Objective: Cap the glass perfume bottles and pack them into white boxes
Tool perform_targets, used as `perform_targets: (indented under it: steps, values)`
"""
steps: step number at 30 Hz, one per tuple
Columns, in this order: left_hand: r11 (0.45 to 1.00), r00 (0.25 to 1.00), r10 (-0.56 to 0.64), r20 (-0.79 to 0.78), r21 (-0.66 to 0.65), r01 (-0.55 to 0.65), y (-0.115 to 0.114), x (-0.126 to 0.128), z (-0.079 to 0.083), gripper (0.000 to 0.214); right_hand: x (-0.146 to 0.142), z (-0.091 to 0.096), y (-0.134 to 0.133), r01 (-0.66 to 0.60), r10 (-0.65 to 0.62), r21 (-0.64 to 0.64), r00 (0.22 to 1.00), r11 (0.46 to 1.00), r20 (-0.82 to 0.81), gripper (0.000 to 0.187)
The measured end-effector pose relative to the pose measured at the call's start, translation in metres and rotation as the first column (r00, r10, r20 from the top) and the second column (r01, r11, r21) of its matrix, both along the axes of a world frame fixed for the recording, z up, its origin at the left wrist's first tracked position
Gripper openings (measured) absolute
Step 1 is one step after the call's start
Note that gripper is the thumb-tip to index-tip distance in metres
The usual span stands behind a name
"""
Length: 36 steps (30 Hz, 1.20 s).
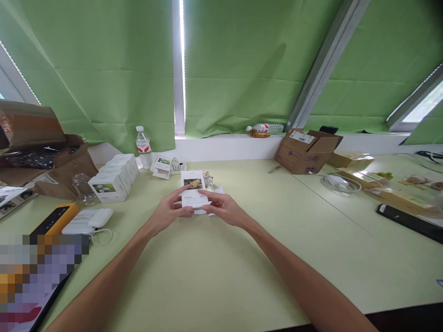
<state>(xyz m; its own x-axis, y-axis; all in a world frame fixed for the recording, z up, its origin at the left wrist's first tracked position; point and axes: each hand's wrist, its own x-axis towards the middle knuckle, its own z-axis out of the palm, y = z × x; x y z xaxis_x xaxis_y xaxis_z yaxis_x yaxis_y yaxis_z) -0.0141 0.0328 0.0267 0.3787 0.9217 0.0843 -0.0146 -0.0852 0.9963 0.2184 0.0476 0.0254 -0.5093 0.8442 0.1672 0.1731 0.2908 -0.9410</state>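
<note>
Grip: left hand and right hand pinch 1 white carton.
Carton: between the hands, its base contact unclear.
Risk: squeezing could crease it; pushing forward could knock the shiny item behind.

Count: two hands; one white printed package; two red-labelled bottles; one purple-printed cardboard box; one orange-and-black device; one long black object; white boxes: several, exact number unclear.

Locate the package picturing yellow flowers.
In the head view, the package is slightly left of centre, held between the left hand and right hand, to the right of the white boxes.
</note>
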Motion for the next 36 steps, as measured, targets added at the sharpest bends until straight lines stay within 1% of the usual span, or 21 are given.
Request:
perform_targets:
  steps: [9,13,20,23,25,27,30,31,32,33,34,36]
  values:
    - [1.0,1.0,-0.001,-0.006,-0.011,0.001,0.002,-0.002,-0.001,0.077,0.0,-0.001,0.001,0.015,-0.015,-0.004,1.0,1.0,-0.005,0.063]
    - [1.0,1.0,0.001,0.001,-0.002,-0.001,0.003,-0.001,-0.001,0.075,-0.002,-0.001,0.0,0.034,-0.034,0.018,0.999,0.999,-0.007,0.062]
    - [0.999,0.999,0.034,0.004,0.04,-0.034,0.001,0.001,0.002,0.068,-0.004,-0.002,-0.003,0.056,-0.058,0.073,0.998,0.996,0.025,0.058]
    - [0.998,0.999,0.049,0.02,0.046,-0.05,-0.001,0.003,0.005,0.058,-0.005,-0.001,-0.005,0.079,-0.083,0.097,0.996,0.992,0.036,0.054]
    - [0.998,0.998,0.052,0.032,0.043,-0.053,-0.002,0.006,0.006,0.055,-0.005,0.001,-0.006,0.088,-0.092,0.103,0.995,0.991,0.037,0.052]
    - [0.997,0.997,0.065,0.046,0.036,-0.067,-0.003,0.008,0.006,0.064,-0.005,0.003,-0.007,0.087,-0.092,0.108,0.995,0.99,0.04,0.051]
    - [0.993,0.99,0.113,0.087,0.011,-0.115,-0.004,0.012,0.004,0.092,-0.006,0.005,-0.008,0.086,-0.094,0.141,0.994,0.986,0.049,0.052]
    - [0.991,0.986,0.131,0.098,0.001,-0.132,-0.005,0.012,0.004,0.099,-0.006,0.005,-0.009,0.087,-0.096,0.156,0.994,0.984,0.053,0.054]
    - [0.99,0.984,0.144,0.103,-0.003,-0.144,-0.004,0.013,0.004,0.102,-0.007,0.005,-0.009,0.088,-0.099,0.17,0.994,0.982,0.055,0.056]
    - [0.989,0.985,0.144,0.097,0.002,-0.145,-0.004,0.013,0.003,0.099,-0.007,0.004,-0.009,0.09,-0.101,0.181,0.993,0.979,0.057,0.058]
    - [0.991,0.988,0.131,0.079,0.017,-0.133,-0.004,0.012,0.004,0.092,-0.008,0.003,-0.01,0.088,-0.101,0.187,0.993,0.978,0.058,0.061]
    - [0.994,0.995,0.09,0.032,0.063,-0.092,-0.004,0.011,0.005,0.071,-0.009,0.001,-0.009,0.082,-0.096,0.189,0.993,0.979,0.068,0.066]
